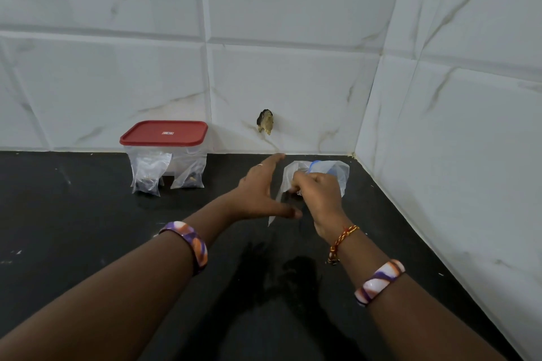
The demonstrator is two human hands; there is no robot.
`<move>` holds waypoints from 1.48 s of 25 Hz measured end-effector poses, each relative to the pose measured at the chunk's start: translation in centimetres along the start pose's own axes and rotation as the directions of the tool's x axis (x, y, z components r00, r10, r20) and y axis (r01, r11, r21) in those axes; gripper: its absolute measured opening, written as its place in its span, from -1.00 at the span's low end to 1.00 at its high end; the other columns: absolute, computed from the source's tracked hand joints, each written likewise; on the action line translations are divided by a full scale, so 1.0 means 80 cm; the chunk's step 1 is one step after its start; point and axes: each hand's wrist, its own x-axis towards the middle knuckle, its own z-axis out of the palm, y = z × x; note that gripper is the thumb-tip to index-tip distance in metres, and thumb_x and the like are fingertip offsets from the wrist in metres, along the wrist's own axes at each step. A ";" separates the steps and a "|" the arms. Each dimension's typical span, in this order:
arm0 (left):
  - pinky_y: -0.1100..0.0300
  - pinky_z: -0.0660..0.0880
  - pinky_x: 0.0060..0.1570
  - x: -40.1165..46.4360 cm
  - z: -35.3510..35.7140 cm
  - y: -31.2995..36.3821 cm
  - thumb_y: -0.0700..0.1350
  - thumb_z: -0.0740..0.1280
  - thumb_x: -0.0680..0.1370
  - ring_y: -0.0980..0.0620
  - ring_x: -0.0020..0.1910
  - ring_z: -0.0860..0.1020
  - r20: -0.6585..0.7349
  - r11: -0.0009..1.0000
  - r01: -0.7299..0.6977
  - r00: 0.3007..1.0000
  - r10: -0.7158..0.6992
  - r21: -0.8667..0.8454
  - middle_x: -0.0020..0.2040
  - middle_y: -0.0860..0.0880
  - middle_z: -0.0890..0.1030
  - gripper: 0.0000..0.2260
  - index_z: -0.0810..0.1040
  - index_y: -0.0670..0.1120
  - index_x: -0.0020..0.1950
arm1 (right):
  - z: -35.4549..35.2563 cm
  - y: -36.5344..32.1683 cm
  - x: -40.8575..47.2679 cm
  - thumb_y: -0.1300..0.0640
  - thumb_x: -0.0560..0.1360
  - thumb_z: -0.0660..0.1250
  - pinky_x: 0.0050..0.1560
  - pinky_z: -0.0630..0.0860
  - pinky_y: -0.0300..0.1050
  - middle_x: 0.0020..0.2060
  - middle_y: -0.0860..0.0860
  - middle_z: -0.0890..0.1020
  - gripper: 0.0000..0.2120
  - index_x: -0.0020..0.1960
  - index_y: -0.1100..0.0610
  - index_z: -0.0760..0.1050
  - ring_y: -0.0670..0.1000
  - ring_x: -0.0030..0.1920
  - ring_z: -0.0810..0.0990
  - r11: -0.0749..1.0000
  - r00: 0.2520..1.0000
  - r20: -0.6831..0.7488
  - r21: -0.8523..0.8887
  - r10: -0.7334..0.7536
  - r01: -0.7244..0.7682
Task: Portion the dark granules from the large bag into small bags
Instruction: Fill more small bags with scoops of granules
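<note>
wall (293, 9): white marble-look tiles filled the upper half of the frame and ran down the right side, meeting in a corner at right of centre.
counter (88, 243): a black worktop covered the lower half of the frame.
container (165, 152): a clear box with a red lid (164, 133) stood at left of centre, against the foot of the wall.
small bags (148, 176): two clear small bags leaned against the front of the container, each with dark granules in its bottom; the right one (187, 174) stood just beside the left one.
large bag (334, 173): a clear plastic bag with a blue patch showing through it sat right of centre on the counter, near the corner; how much it held could not be made out.
left hand (261, 187): at centre frame, fingers straight and spread, thumb stretched toward the plastic; it gripped nothing, hovering just beside the large bag.
right hand (316, 193): just right of centre, fingers curled and pinching the plastic of the large bag near its front edge.
bangles (187, 243): a purple, orange and white bangle sat on each forearm, lower centre and lower right (379, 281).
thread (343, 239): a red and yellow thread circled the right wrist.
wall mark (265, 121): a small dark, chipped spot showed on the tile above the counter, centre frame.
</note>
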 end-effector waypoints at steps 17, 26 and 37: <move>0.13 0.42 0.11 0.000 -0.032 0.051 -0.33 0.34 0.42 0.00 0.07 0.49 0.120 0.986 -0.167 0.979 0.164 0.011 0.00 -0.01 0.51 -0.69 0.43 -0.13 0.11 | -0.053 -0.041 -0.013 0.12 0.35 0.27 -0.29 0.40 -0.18 -0.24 -0.02 0.62 -0.80 -0.11 0.13 0.61 -0.08 -0.32 0.46 0.501 0.686 0.461 -0.471 -0.563 0.726; 0.09 0.45 0.13 0.020 -0.008 0.056 -0.04 0.47 0.34 -0.05 0.17 0.52 0.032 0.884 -0.252 0.965 0.261 0.394 0.18 -0.06 0.55 -0.37 0.36 -0.08 0.36 | -0.075 -0.022 -0.014 0.32 0.53 0.16 -0.11 0.27 -0.29 0.00 0.07 0.64 -0.72 0.12 0.18 0.58 0.08 0.01 0.54 0.422 0.742 0.549 -0.611 -0.385 0.670; 0.02 0.54 0.03 0.071 0.036 0.027 0.15 0.46 0.34 -0.02 0.01 0.55 -0.347 0.982 0.186 0.924 -0.160 0.044 0.05 -0.04 0.57 -0.49 0.46 -0.11 0.14 | -0.114 0.050 0.039 0.11 0.49 0.32 -0.05 0.53 -0.13 -0.09 0.09 0.70 -0.83 -0.01 0.14 0.64 0.05 -0.09 0.63 0.778 0.955 -0.140 -0.616 -0.262 0.123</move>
